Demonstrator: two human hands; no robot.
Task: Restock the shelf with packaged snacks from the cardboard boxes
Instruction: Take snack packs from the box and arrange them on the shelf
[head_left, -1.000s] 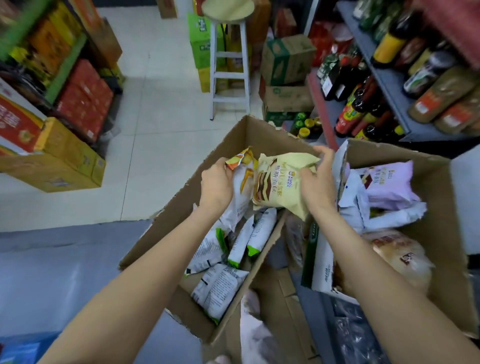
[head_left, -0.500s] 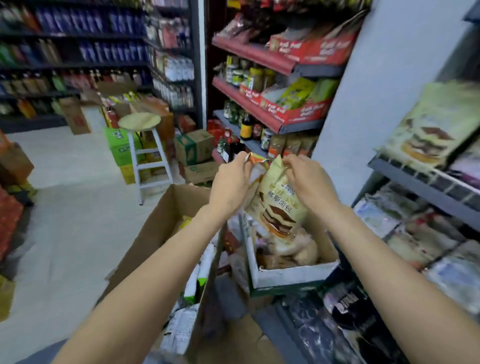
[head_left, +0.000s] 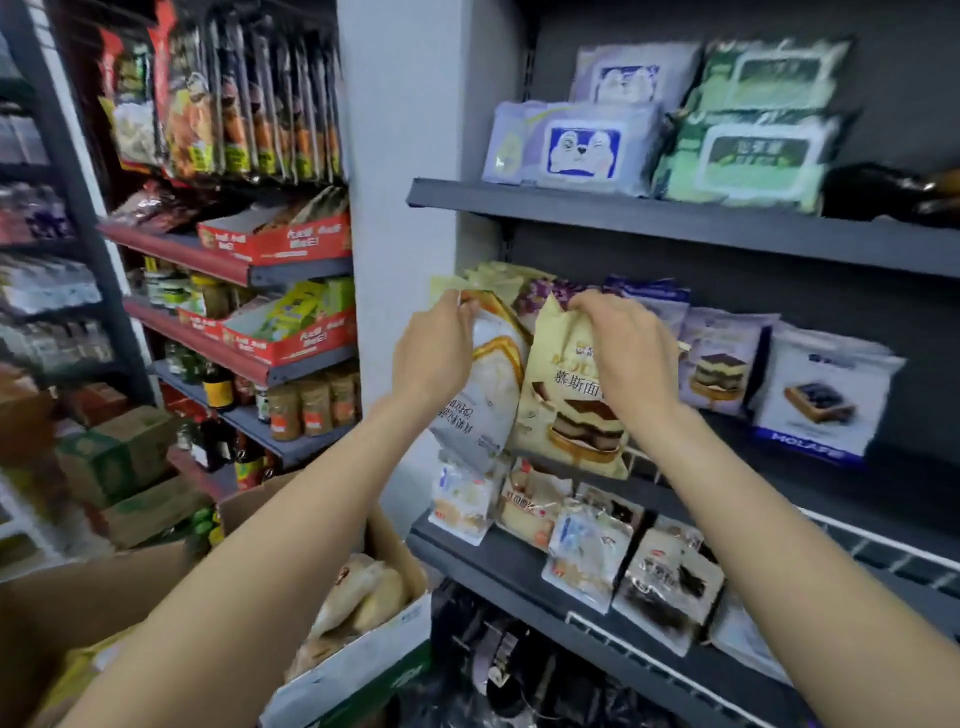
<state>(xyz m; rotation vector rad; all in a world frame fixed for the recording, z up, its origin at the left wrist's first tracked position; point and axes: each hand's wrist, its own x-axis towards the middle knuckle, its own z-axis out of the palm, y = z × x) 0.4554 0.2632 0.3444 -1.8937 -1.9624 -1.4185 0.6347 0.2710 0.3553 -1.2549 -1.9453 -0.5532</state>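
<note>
now each hand's (head_left: 434, 358) grip pinches its snack bag (head_left: 566, 410) by the top.

Both arms raised; left hand (head_left: 434, 353) and right hand (head_left: 626, 353) pinching.

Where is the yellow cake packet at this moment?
Head view, centre: the yellow cake packet hangs from the right hand before the middle shelf, beside the white packet.

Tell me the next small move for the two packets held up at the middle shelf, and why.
Probably push the cream cake packet in the right hand back into the matching cream packets at the left end of the middle shelf, then release. Both hands grip packets by their tops at that level, and the left hand holds a white packet waiting beside it.
</note>
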